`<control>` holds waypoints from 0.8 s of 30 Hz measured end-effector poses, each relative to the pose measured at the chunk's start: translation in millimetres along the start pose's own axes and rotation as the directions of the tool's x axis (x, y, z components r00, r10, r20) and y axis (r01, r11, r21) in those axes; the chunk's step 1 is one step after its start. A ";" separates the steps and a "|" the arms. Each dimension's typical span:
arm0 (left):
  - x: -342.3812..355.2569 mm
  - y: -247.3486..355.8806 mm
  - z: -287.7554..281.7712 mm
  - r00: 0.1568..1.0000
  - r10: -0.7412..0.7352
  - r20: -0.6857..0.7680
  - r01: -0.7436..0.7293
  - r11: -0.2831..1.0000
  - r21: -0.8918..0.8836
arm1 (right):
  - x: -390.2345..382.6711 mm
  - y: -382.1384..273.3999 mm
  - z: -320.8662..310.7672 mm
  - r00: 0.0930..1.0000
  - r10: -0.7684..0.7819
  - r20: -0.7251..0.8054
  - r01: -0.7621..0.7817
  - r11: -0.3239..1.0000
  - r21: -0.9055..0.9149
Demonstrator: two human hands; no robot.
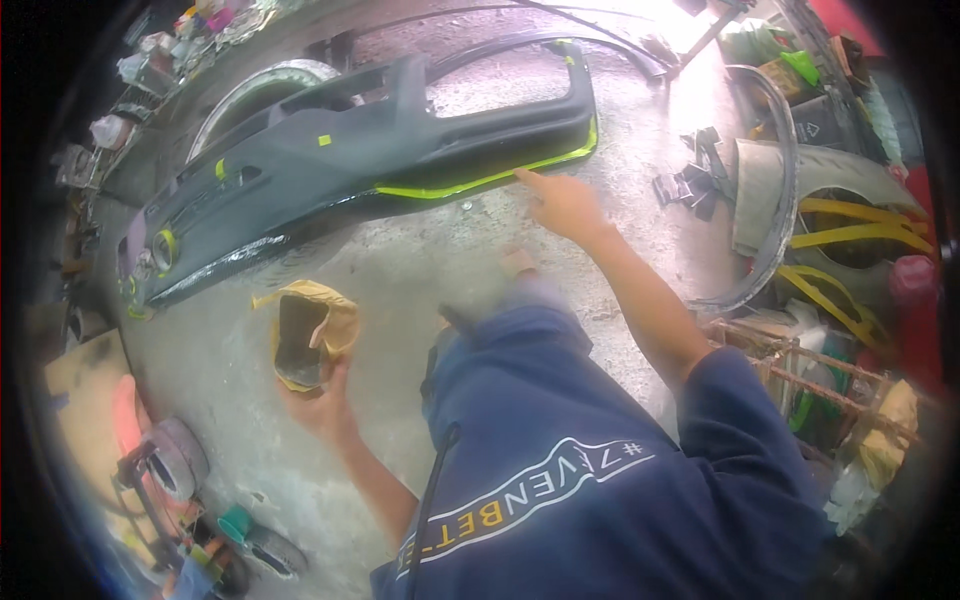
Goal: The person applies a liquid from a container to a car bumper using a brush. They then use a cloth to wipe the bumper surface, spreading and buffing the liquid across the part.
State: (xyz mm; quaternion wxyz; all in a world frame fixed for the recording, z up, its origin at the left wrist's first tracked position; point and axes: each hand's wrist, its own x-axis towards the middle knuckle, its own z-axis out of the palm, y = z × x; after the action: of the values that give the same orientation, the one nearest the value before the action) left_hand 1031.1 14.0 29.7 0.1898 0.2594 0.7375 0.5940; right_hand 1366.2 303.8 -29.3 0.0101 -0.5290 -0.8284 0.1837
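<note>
A large dark grey car bumper (330, 160) lies across the upper part of the head view, with yellow-green masking tape (490, 180) along its near edge and small tape pieces elsewhere. My right hand (568, 208) reaches to that taped edge. Its index finger is stretched out, with the tip at the tape; the other fingers are partly curled and hold nothing I can see. Lower left, well apart from the bumper, my left hand (325, 400) grips crumpled yellow-brown paper (335, 305) with a dark grey face; I cannot tell whether anything is inside it.
Grey concrete floor (390, 400) lies beneath. On the right stand a pale car body panel (755, 190) with yellow straps, a curved dark strip (785, 190) and a rusty metal rack (790, 350). Tape rolls (175, 458) and a board (85, 400) are at the left.
</note>
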 end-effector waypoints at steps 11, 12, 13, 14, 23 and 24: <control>5.9 26.4 34.4 0.991 -0.116 0.067 0.106 0.984 0.145 | 9.1 92.6 -9.6 0.981 0.171 -0.090 -0.174 0.984 -0.025; 5.9 11.9 30.8 0.994 0.031 0.109 -0.054 0.976 0.210 | 5.4 90.3 -14.9 0.979 0.142 -0.148 -0.147 0.989 -0.022; 3.5 15.8 38.1 0.992 0.027 0.125 -0.039 0.994 0.098 | 5.9 72.4 -30.2 0.980 0.127 -0.154 -0.106 0.985 0.138; 1.7 17.5 45.9 0.992 0.031 0.122 -0.045 0.992 0.115 | -1.0 47.7 -56.1 0.982 0.116 -0.149 -0.068 0.955 0.290; -14.7 -6.6 95.5 0.958 0.111 0.265 -0.169 0.963 0.209 | -55.6 -155.2 -105.0 0.778 -0.625 -0.061 0.578 0.674 0.460; -17.2 -7.6 98.2 0.961 0.105 0.256 -0.161 0.965 0.208 | -52.9 -153.8 -92.3 0.773 -0.632 -0.053 0.581 0.672 0.459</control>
State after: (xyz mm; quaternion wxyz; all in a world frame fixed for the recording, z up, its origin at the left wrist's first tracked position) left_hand 1101.3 78.7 0.0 0.2069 0.3993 0.7524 0.4813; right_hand 1274.8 227.0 114.7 0.1470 -0.1954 -0.8898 0.3853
